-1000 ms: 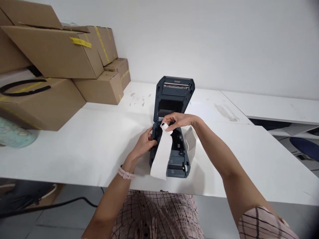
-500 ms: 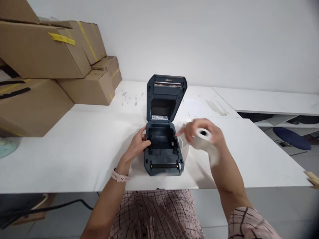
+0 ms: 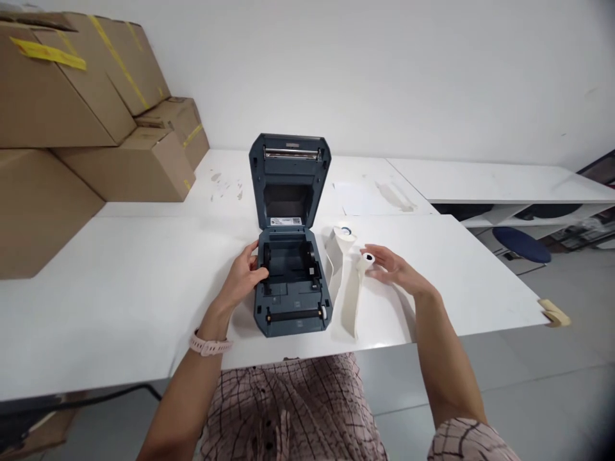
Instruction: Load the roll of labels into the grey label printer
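Observation:
A dark blue label printer (image 3: 291, 282) stands on the white table (image 3: 120, 288) with its lid raised and its paper bay bare. My left hand (image 3: 245, 274) grips the printer's left side wall. To the printer's right a small white paper roll (image 3: 366, 260) lies on the table with a loose strip trailing toward me. My right hand (image 3: 396, 270) rests just right of that roll, fingers spread and touching or nearly touching it. A second white roll (image 3: 342, 237) stands a little further back, between the printer and the small roll.
Several brown cardboard boxes (image 3: 72, 121) with yellow tape are stacked at the back left. A second white table (image 3: 490, 182) adjoins at the right, with a blue stool (image 3: 521, 244) below it. A small beige object (image 3: 555, 312) sits at the table's right corner.
My right hand lifted the small paper roll out of the printer bay, carried it right and set it on the table. The left hand stayed on the printer.

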The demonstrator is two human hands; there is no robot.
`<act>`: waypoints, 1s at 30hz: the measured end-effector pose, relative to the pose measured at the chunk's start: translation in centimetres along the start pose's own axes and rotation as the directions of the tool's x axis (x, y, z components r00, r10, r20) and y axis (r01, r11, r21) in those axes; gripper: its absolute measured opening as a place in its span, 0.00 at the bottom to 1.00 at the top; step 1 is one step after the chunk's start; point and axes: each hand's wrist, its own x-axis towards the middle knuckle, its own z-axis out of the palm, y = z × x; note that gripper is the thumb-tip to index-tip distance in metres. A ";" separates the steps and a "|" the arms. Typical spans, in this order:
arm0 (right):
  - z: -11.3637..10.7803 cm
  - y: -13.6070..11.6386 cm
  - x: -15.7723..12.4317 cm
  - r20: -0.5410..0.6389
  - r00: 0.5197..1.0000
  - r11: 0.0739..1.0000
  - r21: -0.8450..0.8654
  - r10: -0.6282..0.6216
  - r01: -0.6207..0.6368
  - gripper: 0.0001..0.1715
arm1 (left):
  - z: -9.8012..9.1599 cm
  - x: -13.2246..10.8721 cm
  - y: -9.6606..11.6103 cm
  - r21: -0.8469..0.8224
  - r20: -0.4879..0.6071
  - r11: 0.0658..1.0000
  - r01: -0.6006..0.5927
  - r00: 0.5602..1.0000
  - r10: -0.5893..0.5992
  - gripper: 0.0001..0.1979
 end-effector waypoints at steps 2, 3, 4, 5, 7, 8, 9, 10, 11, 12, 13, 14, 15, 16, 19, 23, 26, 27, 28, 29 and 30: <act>-1.3 -1.3 0.3 0.023 1.000 1.000 -0.024 -0.014 0.015 0.45 | -0.1 -0.1 0.0 0.001 0.003 1.000 0.006 1.000 -0.006 0.47; -1.8 -2.0 0.9 0.012 1.000 0.999 -0.048 -0.019 0.019 0.46 | -0.1 -0.1 0.1 0.002 0.009 1.000 0.010 1.000 -0.010 0.47; -2.1 -2.8 1.8 0.002 1.000 0.997 -0.078 -0.022 0.022 0.46 | -0.1 -0.1 0.2 0.002 0.013 1.000 0.012 1.000 -0.012 0.47; -2.1 -3.5 2.9 0.007 1.000 0.993 -0.112 -0.025 0.026 0.47 | -0.1 -0.2 0.3 0.001 0.017 1.000 0.015 1.000 -0.015 0.47; -1.5 -4.6 5.7 0.079 0.997 0.984 -0.176 -0.008 0.021 0.49 | 0.0 -0.2 0.5 -0.003 0.013 1.000 0.019 1.000 -0.019 0.48; -1.0 -5.0 7.2 0.122 0.992 0.979 -0.202 0.014 0.011 0.49 | 0.0 -0.2 0.6 -0.007 0.009 1.000 0.019 1.000 -0.019 0.48; -0.4 -5.4 8.4 0.152 0.988 0.974 -0.225 0.031 0.004 0.49 | 0.1 -0.2 0.6 -0.010 0.006 1.000 0.018 1.000 -0.018 0.48; 0.1 -5.6 9.3 0.162 0.986 0.970 -0.245 0.046 -0.005 0.48 | 0.1 -0.1 0.5 -0.014 0.004 1.000 0.016 1.000 -0.016 0.49; 0.6 -5.9 9.9 0.156 0.986 0.966 -0.260 0.057 -0.014 0.46 | 0.1 -0.1 0.4 -0.018 0.004 1.000 0.013 1.000 -0.013 0.49; 1.0 -6.1 10.2 0.143 0.988 0.964 -0.264 0.058 -0.019 0.44 | 0.1 0.0 0.3 -0.022 0.004 1.000 0.009 1.000 -0.009 0.49; 1.3 -6.3 10.1 0.134 0.990 0.969 -0.247 0.049 -0.014 0.42 | 0.1 0.0 0.1 -0.027 0.009 1.000 0.006 1.000 -0.006 0.49; 1.4 -6.7 9.7 0.134 0.991 0.979 -0.204 0.027 0.001 0.41 | 0.0 0.1 -0.1 -0.032 0.015 0.999 0.005 1.000 -0.005 0.49; 1.6 -7.1 9.2 0.145 0.989 0.990 -0.140 -0.004 0.024 0.40 | -0.1 0.1 -0.3 -0.036 0.024 0.999 0.006 1.000 -0.005 0.49; 1.7 -7.8 8.6 0.162 0.986 0.996 -0.065 -0.043 0.055 0.40 | -0.1 0.1 -0.4 -0.037 0.032 0.999 0.007 0.999 -0.006 0.48; 3.1 -11.0 7.1 0.227 0.955 0.981 0.063 -0.192 0.183 0.41 | -0.2 0.1 -0.6 -0.033 0.039 0.999 0.008 0.999 -0.007 0.48; 7.6 -17.1 7.3 0.458 0.855 0.887 -0.253 -0.241 0.386 0.39 | -0.2 0.0 -0.2 -0.014 0.012 1.000 0.020 1.000 -0.020 0.48; 12.0 -20.1 8.5 0.574 0.813 0.672 -0.563 -0.102 0.481 0.33 | -0.1 0.0 -0.1 -0.020 0.031 1.000 0.011 0.999 -0.010 0.48; 13.3 -20.5 9.0 0.588 0.808 0.608 -0.623 -0.050 0.491 0.32 | -0.1 0.0 -0.2 -0.025 0.044 1.000 0.001 0.999 0.000 0.48; 14.5 -20.5 9.5 0.592 0.806 0.558 -0.668 -0.003 0.492 0.32 | -0.2 0.0 -0.3 -0.030 0.055 0.999 -0.009 0.998 0.010 0.48; 15.4 -20.3 10.0 0.588 0.808 0.520 -0.703 0.040 0.486 0.32 | -0.2 0.0 -0.3 -0.033 0.060 0.999 -0.016 0.998 0.018 0.49; 16.1 -19.8 10.5 0.581 0.810 0.489 -0.731 0.080 0.476 0.33 | -0.2 0.0 -0.4 -0.033 0.063 0.999 -0.020 0.998 0.022 0.49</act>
